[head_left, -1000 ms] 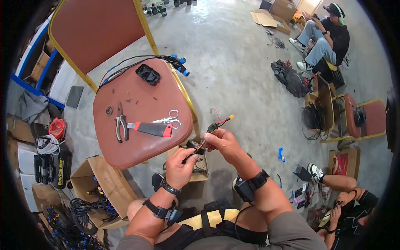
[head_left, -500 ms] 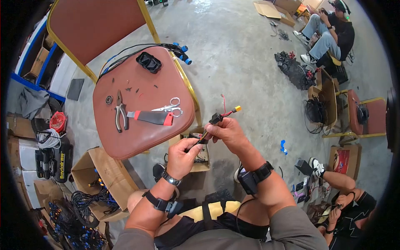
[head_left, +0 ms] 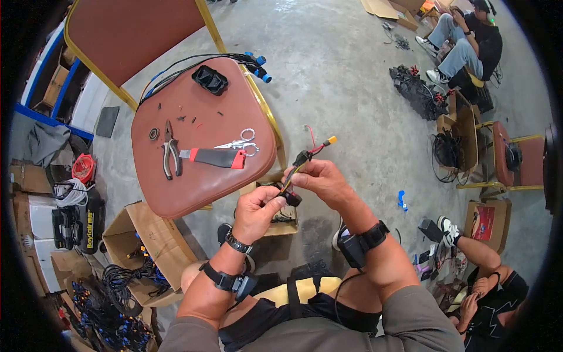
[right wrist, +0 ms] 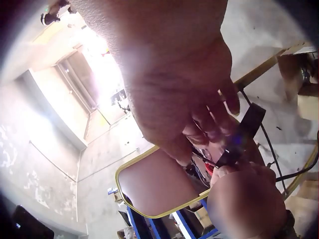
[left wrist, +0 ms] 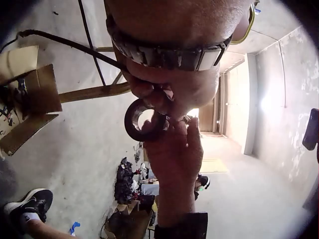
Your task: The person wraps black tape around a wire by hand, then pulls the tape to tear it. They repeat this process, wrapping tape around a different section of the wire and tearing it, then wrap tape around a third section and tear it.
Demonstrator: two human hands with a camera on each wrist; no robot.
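Between the two hands runs a thin cable point(head_left: 287, 186) with a black block point(head_left: 302, 158), a yellow plug point(head_left: 332, 140) and a loose red wire end. My left hand point(head_left: 256, 212) pinches its lower part between thumb and fingers. Right at those fingertips is a roll of black tape point(left wrist: 131, 122), ring-shaped in the left wrist view and edge-on in the right wrist view. My right hand point(head_left: 321, 182) pinches the cable just below the black block, thumb against fingers. Part of the cable is hidden behind the fingers.
The red chair seat point(head_left: 193, 193) holds pliers point(head_left: 170, 154), a red-and-black cutter point(head_left: 217, 158), scissors point(head_left: 241, 142) and a black tray point(head_left: 210, 80). A cardboard box point(head_left: 275, 227) stands below the hands. Another box point(head_left: 158, 246) with cables is at the left. Two people sit at the right.
Both hands have risen slightly in the head view, still on the cable. The tape roll now shows more plainly beside the left fingertips. The chair sits higher in view.
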